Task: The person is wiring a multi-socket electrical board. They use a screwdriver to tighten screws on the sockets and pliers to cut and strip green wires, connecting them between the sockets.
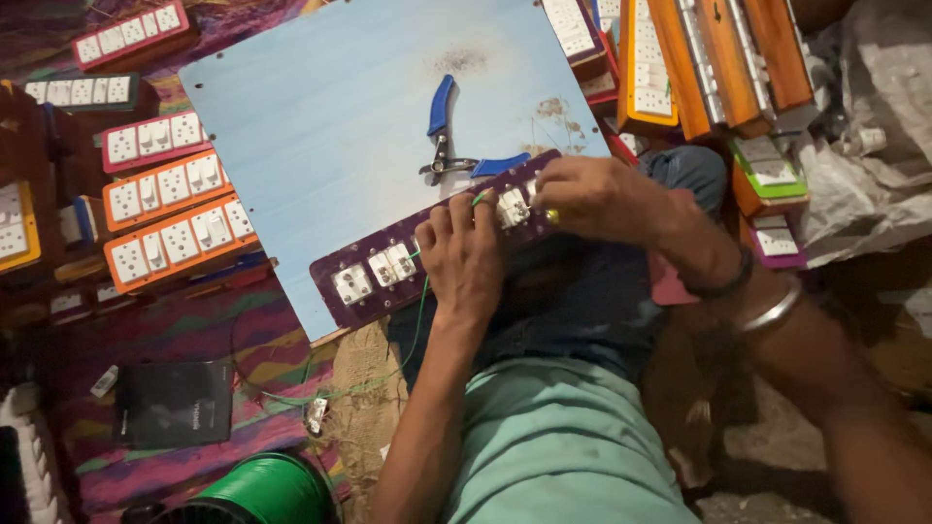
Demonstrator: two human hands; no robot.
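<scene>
Head view: my left hand (464,254) lies flat, fingers spread, pressing the purple switch panel (388,267) against the near edge of the blue worktop (330,126), a green wire (419,306) running beneath it. My right hand (592,197) pinches closed on a white switch (512,207) at the panel's far end; I judge firm downward pressure essential so the panel cannot tilt.
</scene>
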